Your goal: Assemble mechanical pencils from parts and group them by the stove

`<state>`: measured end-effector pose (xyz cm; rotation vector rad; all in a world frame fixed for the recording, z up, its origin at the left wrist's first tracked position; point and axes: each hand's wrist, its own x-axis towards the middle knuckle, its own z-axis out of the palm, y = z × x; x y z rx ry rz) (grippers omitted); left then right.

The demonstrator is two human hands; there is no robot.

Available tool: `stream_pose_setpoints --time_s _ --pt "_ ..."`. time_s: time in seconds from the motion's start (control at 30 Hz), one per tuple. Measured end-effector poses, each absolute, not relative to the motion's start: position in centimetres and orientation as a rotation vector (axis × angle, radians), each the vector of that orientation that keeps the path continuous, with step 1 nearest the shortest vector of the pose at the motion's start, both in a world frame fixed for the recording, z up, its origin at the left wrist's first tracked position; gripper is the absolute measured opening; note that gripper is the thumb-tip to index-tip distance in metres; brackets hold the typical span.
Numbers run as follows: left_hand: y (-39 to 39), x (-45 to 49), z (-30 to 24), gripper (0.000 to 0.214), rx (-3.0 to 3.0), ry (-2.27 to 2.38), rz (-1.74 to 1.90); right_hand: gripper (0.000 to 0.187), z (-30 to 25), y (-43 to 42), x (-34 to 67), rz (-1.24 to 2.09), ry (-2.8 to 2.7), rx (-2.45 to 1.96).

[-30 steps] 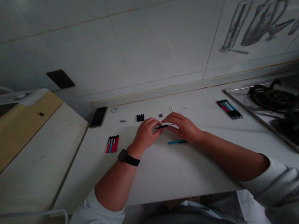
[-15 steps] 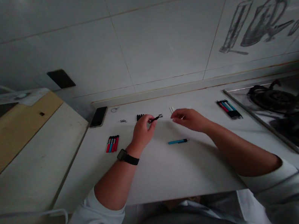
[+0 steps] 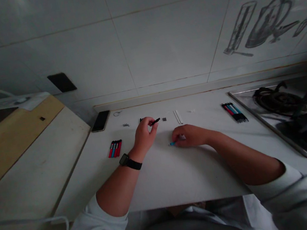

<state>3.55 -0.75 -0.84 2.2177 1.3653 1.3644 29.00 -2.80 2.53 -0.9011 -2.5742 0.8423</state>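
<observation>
My left hand pinches a short black pen part, its tip pointing up and to the right. Lower on the white tabletop, my right hand is closed over a blue pen barrel; only its left end shows past the fingers. Small black pieces lie just right of the black part. Two thin white tubes rest beyond my right hand. Left of my left hand are small springs and a row of red and blue barrels.
A row of assembled pens lies at the right, beside the gas stove with its raised metal rim. A phone lies at the back left near a large white box-like panel. Tiny clear pieces sit near the wall.
My right hand has moved from beside the white tubes down toward me and closed on the blue barrel that lay on the table. My left hand stays nearly in place with the black part.
</observation>
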Motion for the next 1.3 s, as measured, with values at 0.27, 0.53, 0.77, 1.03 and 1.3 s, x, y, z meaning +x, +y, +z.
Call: stream_pose_setpoints --time_s 0.27,0.53,0.77,1.03,1.3 --pt "-0.9 3.5 -0.4 0.006 2.258 1.344 1.384 0.029 3.1 -1.8 29.4 0.708 -1.951 -0.97" --pt "-1.0 3.5 -0.1 0.008 2.343 1.332 1.355 0.02 2.0 -1.1 30.0 0.351 -1.956 -1.062" --pt "-0.9 3.4 -0.1 0.009 2.386 1.32 1.318 0.016 2.3 -1.3 30.1 0.298 -1.969 -1.06" --pt "-0.9 3.4 -0.2 0.011 2.416 1.296 1.252 0.016 2.8 -1.8 29.8 0.182 -2.145 -1.06" --pt "-1.2 3.7 -0.1 0.007 2.466 1.125 1.193 0.013 1.8 -1.9 29.1 0.066 -2.312 -1.003"
